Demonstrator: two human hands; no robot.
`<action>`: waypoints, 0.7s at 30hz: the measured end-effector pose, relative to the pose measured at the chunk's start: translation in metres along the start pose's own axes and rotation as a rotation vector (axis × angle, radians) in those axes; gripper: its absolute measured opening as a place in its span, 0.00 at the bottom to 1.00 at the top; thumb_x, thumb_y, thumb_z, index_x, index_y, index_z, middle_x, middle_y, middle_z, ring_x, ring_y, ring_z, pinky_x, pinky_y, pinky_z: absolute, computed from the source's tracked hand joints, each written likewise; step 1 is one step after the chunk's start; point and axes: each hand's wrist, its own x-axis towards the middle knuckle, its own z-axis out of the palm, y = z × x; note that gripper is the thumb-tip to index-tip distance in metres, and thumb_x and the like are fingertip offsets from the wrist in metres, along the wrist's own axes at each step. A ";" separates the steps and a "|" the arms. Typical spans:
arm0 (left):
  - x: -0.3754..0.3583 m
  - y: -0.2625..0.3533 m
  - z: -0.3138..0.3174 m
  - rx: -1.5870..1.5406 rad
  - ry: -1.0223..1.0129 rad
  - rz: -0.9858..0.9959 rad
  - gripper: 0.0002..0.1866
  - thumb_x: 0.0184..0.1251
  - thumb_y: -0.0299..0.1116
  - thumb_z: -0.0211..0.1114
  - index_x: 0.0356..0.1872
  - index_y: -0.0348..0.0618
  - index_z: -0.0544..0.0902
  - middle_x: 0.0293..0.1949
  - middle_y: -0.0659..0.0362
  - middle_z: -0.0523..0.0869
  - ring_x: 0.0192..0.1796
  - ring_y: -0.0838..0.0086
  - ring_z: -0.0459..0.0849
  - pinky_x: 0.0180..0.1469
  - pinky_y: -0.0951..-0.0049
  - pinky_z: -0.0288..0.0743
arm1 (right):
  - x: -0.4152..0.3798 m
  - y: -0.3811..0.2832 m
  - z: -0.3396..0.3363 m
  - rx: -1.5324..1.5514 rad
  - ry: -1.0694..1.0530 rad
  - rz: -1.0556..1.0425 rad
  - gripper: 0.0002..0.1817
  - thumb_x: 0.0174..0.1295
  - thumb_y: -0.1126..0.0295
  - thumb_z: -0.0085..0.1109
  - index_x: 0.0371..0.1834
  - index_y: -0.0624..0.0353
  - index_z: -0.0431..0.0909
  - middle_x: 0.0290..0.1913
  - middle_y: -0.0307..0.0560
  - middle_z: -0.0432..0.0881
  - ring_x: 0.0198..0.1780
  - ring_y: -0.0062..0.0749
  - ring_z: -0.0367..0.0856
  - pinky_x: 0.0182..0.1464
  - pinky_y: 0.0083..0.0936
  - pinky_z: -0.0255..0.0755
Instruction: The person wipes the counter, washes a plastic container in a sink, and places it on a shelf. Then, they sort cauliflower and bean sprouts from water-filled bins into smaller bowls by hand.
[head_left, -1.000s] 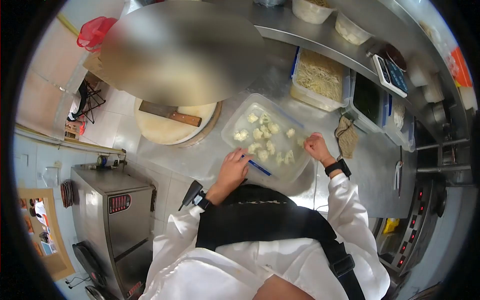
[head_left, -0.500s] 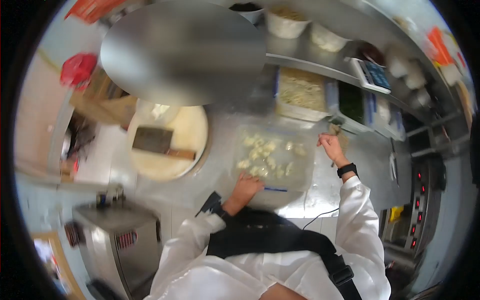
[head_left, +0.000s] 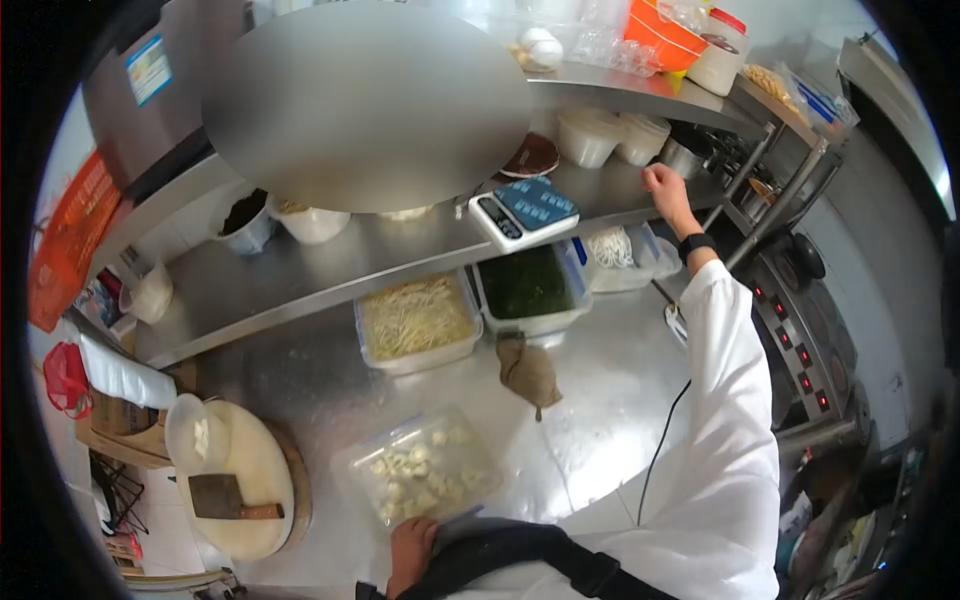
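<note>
My left hand [head_left: 408,555] is at the near rim of a clear plastic container [head_left: 462,428], its fingers curled over the edge. Several pale, whitish chunks [head_left: 418,472] lie inside this container. My right hand [head_left: 668,195] is raised at the right end of the metal shelf, in front of a metal pot [head_left: 682,160]. Its fingers are closed, and whatever they may hold is hidden. Near the container lies a brown cloth [head_left: 528,374]. A cleaver [head_left: 218,497] rests on the round cutting board [head_left: 262,450] at the left.
Tubs of shredded pale food [head_left: 418,318] and dark green food [head_left: 524,284] stand below the shelf [head_left: 380,240]. A digital scale [head_left: 524,213] sits on the shelf edge. A black cable [head_left: 662,445] crosses at the right, near a stove with red lights [head_left: 790,345].
The view has turned toward the shelf and the right. My right hand has moved from beside the brown cloth out to the shelf's right end. My left hand stays at the container's rim.
</note>
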 end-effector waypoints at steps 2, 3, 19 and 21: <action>0.002 0.039 -0.015 0.135 -0.158 -0.135 0.16 0.62 0.39 0.54 0.49 0.46 0.75 0.47 0.53 0.78 0.50 0.58 0.74 0.59 0.54 0.59 | 0.045 0.031 0.008 -0.069 0.087 -0.032 0.10 0.57 0.68 0.51 0.34 0.63 0.78 0.31 0.53 0.81 0.34 0.42 0.81 0.39 0.30 0.72; 0.007 0.056 -0.019 0.265 -0.326 -0.267 0.22 0.63 0.37 0.52 0.57 0.40 0.68 0.54 0.48 0.74 0.58 0.54 0.69 0.62 0.57 0.56 | 0.062 0.041 0.015 -0.067 0.107 -0.033 0.09 0.57 0.70 0.51 0.34 0.62 0.79 0.32 0.54 0.81 0.35 0.44 0.80 0.40 0.31 0.72; 0.018 0.043 0.051 0.351 0.004 -0.656 0.14 0.65 0.40 0.47 0.44 0.51 0.79 0.43 0.57 0.81 0.50 0.61 0.77 0.61 0.38 0.49 | 0.225 0.178 0.114 -0.647 -0.030 -0.607 0.20 0.60 0.60 0.51 0.51 0.61 0.71 0.47 0.53 0.75 0.46 0.46 0.74 0.48 0.37 0.68; 0.016 0.045 0.054 0.333 0.091 -0.670 0.14 0.64 0.39 0.47 0.42 0.50 0.80 0.43 0.57 0.81 0.50 0.61 0.77 0.60 0.38 0.50 | 0.215 0.158 0.104 -0.687 -0.009 -0.638 0.20 0.60 0.59 0.52 0.51 0.61 0.71 0.46 0.53 0.76 0.44 0.45 0.75 0.47 0.37 0.69</action>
